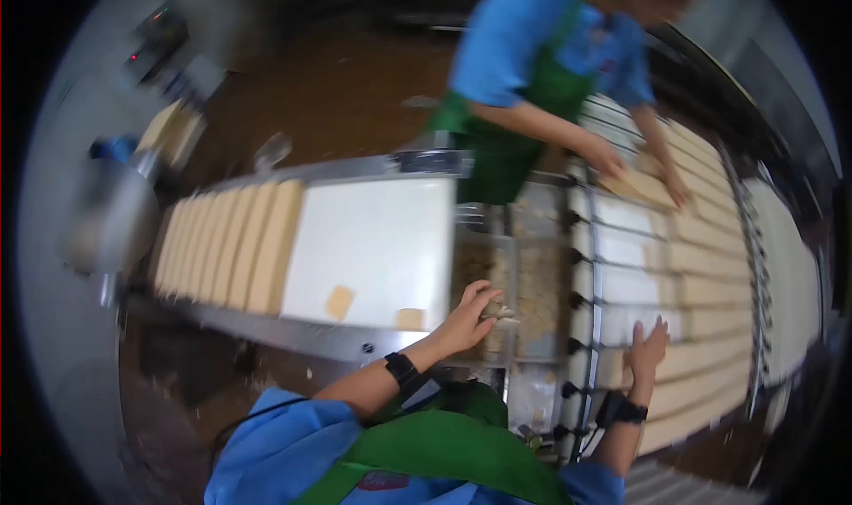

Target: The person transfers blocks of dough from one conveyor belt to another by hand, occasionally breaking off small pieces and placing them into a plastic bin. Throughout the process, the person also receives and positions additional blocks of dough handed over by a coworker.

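Observation:
My left hand (470,319), with a dark band on its wrist, is curled around some small pale scraps (504,315) above a tray of crumbs (537,301). Over the slatted rack on the right, my right hand (649,350) has its fingers apart and holds nothing visible. It is beside the pale dough strips (710,327) lying in rows between dark bars. Two small dough pieces (339,302) lie on the white belt (377,239) left of my left hand.
Opposite, a co-worker (541,70) in blue and green has both hands on a dough strip (641,188) at the rack. Upright pale slabs (232,248) stand on the belt's left end. A blurred metal container (115,221) is at far left.

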Action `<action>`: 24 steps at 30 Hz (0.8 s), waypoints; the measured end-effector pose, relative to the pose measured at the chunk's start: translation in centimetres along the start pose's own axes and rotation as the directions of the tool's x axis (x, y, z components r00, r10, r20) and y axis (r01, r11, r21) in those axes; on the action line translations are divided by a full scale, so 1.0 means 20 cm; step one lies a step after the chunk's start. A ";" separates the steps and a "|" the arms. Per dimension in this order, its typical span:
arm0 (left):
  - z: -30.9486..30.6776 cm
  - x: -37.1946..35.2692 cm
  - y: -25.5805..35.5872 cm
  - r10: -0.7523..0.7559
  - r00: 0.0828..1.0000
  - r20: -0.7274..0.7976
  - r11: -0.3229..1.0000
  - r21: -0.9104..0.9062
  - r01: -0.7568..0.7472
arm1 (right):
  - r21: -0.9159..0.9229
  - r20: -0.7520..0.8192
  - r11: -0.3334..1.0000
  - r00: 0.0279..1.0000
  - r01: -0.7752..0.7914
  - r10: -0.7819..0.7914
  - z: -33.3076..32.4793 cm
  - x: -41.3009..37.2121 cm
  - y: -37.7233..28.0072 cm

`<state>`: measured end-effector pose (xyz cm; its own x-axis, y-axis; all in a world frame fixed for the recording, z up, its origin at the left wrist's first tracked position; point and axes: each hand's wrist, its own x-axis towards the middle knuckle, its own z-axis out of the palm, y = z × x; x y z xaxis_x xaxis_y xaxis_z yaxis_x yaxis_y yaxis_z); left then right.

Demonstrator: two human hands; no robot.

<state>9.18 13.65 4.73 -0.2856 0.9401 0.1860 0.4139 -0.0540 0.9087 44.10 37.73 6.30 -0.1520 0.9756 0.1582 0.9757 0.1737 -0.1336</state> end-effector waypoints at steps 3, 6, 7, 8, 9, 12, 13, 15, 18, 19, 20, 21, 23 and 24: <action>-0.34 -0.20 -0.14 -0.154 0.948 -0.279 0.988 -0.015 0.156 | 0.154 -0.057 0.930 0.943 0.334 -0.329 0.07 -0.01 -0.35; -0.64 -0.48 -0.38 -0.102 0.787 -0.608 0.926 0.231 0.298 | 0.274 0.071 0.792 0.809 0.546 -0.583 0.05 -0.04 -0.82; -0.76 -0.59 -0.43 -0.118 0.726 -0.677 0.845 0.315 0.431 | 0.294 0.011 0.728 0.759 0.620 -0.651 0.10 -0.06 -0.96; -0.86 -0.71 -0.47 -0.123 0.663 -0.738 0.739 0.378 0.558 | 0.293 0.012 0.711 0.741 0.639 -0.671 0.17 -0.08 -1.11; -0.94 -0.81 -0.51 -0.171 0.541 -0.823 0.557 0.372 0.742 | 0.357 0.035 0.691 0.730 0.628 -0.682 0.24 -0.10 -1.26; -1.17 -1.05 -0.56 -0.270 0.266 -0.926 0.304 0.180 0.935 | 0.467 0.031 0.636 0.707 0.615 -0.706 0.42 -0.24 -1.73; -1.24 -1.10 -0.58 -0.343 0.137 -0.929 0.256 0.047 0.965 | 0.436 0.047 0.617 0.668 0.656 -0.743 0.45 -0.30 -1.90; -1.33 -1.20 -0.67 -0.406 0.186 -0.895 0.326 0.048 0.944 | 0.385 0.127 0.579 0.580 0.719 -0.805 0.52 -0.43 -2.22; -1.41 -1.23 -0.73 -0.460 0.296 -0.837 0.441 0.075 0.895 | 0.276 0.217 0.591 0.550 0.758 -0.807 0.61 -0.65 -2.68; -1.42 -1.21 -0.72 -0.490 0.322 -0.810 0.446 0.084 0.891 | 0.261 0.253 0.590 0.536 0.764 -0.805 0.66 -0.70 -2.83; -1.42 -1.20 -0.72 -0.519 0.348 -0.781 0.453 0.093 0.886 | 0.245 0.289 0.589 0.522 0.770 -0.803 0.70 -0.75 -2.97; -1.41 -1.20 -0.73 -0.466 0.374 -0.802 0.438 0.159 0.885 | 0.274 0.303 0.587 0.511 0.762 -0.804 0.70 -0.80 -3.11; -1.45 -1.18 -0.70 -0.513 0.385 -0.767 0.434 0.155 0.887 | 0.328 0.304 0.580 0.498 0.746 -0.812 0.68 -0.91 -3.38; -1.47 -1.17 -0.68 -0.555 0.397 -0.731 0.428 0.158 0.890 | 0.353 0.285 0.573 0.498 0.740 -0.819 0.67 -0.95 -3.50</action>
<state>-15.15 -17.59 -0.94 -0.9750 0.1572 -0.1569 0.0600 0.8666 0.4955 -23.42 8.87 -0.52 -0.9196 0.3821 -0.0911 0.3910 0.8686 -0.3045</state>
